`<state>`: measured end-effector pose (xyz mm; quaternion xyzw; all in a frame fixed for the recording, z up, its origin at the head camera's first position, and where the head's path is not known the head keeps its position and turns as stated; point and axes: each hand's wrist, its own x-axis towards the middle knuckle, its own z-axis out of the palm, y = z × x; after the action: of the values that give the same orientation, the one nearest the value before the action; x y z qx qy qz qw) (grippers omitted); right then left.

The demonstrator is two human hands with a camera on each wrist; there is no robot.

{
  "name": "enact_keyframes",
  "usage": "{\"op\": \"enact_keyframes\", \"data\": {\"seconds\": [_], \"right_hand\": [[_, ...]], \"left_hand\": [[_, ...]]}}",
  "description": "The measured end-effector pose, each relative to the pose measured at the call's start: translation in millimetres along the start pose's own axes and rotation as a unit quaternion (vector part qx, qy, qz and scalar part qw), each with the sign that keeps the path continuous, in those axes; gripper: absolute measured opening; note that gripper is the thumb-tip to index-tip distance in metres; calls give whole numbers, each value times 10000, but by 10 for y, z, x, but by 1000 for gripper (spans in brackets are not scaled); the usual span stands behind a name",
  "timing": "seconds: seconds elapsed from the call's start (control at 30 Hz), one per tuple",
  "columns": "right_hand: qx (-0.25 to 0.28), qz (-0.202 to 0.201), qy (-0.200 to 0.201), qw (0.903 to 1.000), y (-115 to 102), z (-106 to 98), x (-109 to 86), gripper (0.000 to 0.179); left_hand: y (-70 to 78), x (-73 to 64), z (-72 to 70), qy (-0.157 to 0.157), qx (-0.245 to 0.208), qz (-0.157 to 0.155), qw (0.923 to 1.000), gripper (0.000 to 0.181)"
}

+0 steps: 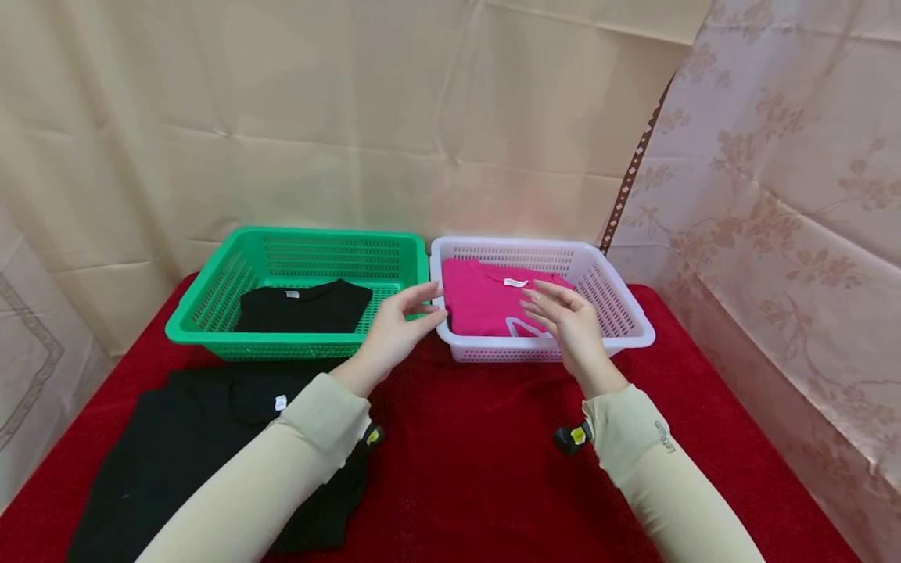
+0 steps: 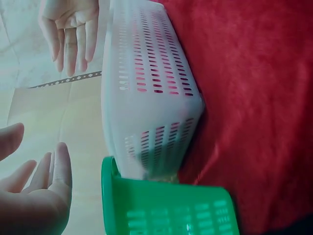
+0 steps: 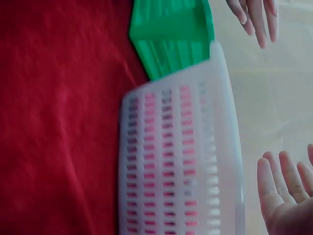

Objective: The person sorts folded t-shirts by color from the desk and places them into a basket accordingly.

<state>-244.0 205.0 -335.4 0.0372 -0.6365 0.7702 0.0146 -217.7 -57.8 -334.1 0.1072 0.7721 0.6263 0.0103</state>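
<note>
In the head view my left hand (image 1: pixel 396 332) hovers by the gap between two baskets, fingers extended and holding nothing. My right hand (image 1: pixel 568 324) is over the front rim of the white basket (image 1: pixel 507 350), its fingers loosely straight and apart from the cloth. Inside that basket lies a folded pink shirt (image 1: pixel 479 301) with a white neck label and a pale printed line. The green basket (image 1: pixel 281 344) on the left contains a folded black shirt (image 1: pixel 317 309). Both wrist views show the two hands above basket height with nothing between their fingers.
More black clothing (image 1: pixel 183 453) with a white label lies spread at the front left, partly under my left forearm. A red cloth (image 1: pixel 479 469) covers the table. Behind hangs a beige curtain (image 1: pixel 317 117), and a floral curtain (image 1: pixel 788 195) borders the right side.
</note>
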Motion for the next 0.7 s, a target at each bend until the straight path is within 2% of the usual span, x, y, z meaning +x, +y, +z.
{"op": "enact_keyframes", "data": {"seconds": [0.4,0.6,0.7], "right_hand": [[24,352,-540,9979,206,272,-351,32],[189,578,-781,9951,344,450,-472,37],[261,741,-934,9925,423,546,-522,44]], "left_hand": [[-67,-511,-399,-287,538,5,9981,51],[-85,-789,-626,-133,736,51,9972,48],[-99,-904,-736,-11,787,-50,9969,48]]}}
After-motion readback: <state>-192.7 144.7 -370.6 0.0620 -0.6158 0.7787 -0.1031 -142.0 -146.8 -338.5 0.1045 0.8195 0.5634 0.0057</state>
